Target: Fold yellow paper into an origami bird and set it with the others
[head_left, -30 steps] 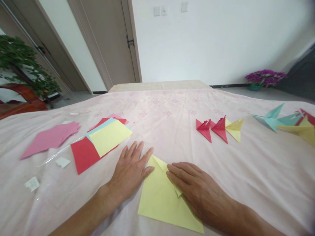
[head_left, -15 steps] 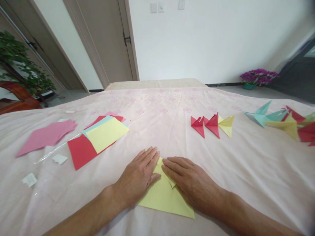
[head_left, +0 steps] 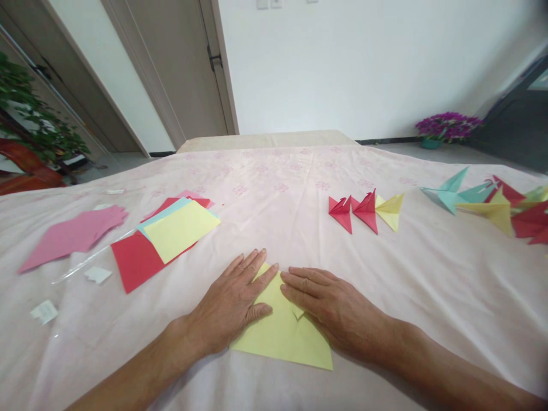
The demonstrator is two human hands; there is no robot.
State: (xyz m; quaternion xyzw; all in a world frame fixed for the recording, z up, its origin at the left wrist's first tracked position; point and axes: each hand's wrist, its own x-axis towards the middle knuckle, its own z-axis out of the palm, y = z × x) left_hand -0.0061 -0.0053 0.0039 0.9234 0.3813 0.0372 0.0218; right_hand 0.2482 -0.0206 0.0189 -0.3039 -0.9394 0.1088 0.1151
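A yellow sheet of paper (head_left: pixel 280 337) lies flat on the cloth in front of me, its upper right edge folded over in a narrow flap that is mostly covered. My left hand (head_left: pixel 233 302) rests flat on the sheet's left side, fingers stretched out, thumb and index finger apart on the paper. On the right edge lies my right hand (head_left: pixel 327 302), palm down with straight fingers over the flap. A small turned-up corner of the flap shows beside the right hand's thumb side. Neither hand is wrapped around anything.
To the left are pink sheets (head_left: pixel 77 237), a red sheet (head_left: pixel 135 262) and a fanned stack topped by yellow paper (head_left: pixel 182 231). Torn white scraps (head_left: pixel 44 312) lie nearby. Folded red paper cranes (head_left: pixel 366 212) and a yellow one (head_left: pixel 391 211) sit right; more cranes (head_left: pixel 449 194) lie farther right.
My left hand slid inward over the sheet, then its index finger spread away from the others. My right hand stays pressed on the folded edge. The view has shifted slightly.
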